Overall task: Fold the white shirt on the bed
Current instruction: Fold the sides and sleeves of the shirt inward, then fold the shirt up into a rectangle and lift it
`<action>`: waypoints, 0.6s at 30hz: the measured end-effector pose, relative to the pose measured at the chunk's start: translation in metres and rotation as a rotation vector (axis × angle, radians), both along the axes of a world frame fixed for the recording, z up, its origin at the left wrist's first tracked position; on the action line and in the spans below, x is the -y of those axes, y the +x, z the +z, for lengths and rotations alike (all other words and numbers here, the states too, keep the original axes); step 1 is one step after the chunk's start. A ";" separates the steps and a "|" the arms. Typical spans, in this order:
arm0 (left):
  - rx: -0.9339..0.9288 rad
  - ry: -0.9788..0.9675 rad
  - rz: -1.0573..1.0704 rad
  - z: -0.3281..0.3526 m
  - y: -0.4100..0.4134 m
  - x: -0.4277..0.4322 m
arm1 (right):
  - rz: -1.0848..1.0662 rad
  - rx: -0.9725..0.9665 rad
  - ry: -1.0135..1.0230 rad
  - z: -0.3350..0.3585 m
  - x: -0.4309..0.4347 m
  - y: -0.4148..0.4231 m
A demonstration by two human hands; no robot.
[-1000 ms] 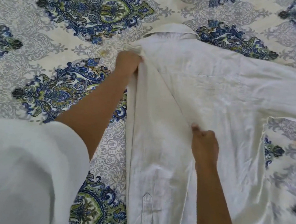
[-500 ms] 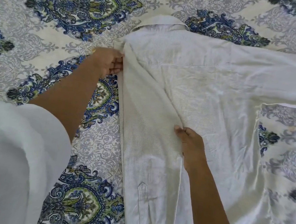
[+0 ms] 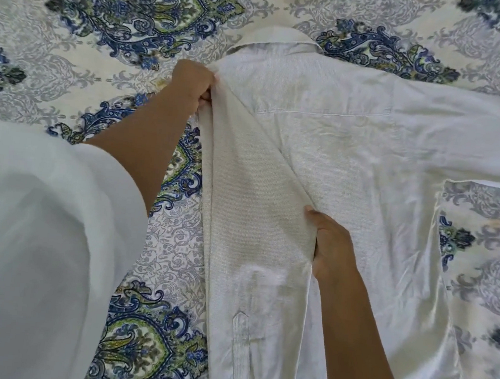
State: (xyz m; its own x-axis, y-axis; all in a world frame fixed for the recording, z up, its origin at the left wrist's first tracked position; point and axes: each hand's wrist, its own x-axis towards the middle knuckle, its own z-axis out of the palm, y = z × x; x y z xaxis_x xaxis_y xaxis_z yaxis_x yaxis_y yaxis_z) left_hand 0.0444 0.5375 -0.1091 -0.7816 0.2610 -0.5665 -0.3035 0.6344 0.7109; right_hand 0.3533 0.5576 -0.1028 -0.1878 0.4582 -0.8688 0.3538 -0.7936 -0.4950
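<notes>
A white shirt [image 3: 352, 156] lies spread on a bed [image 3: 137, 19] covered in a blue-and-green pattern, collar at the far end. The left hand [image 3: 191, 87] grips the folded shoulder edge; the right hand [image 3: 331, 249] pinches the folded-in sleeve's inner edge.

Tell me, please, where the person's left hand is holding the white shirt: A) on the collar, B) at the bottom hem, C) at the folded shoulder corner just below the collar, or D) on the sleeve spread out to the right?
C: the left hand has its grip on the folded shoulder corner of the white shirt, just below and left of the collar.
</notes>
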 end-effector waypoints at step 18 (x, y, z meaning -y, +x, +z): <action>-0.854 -0.402 -1.007 -0.041 0.284 0.199 | 1.086 0.580 1.268 -0.049 0.102 0.089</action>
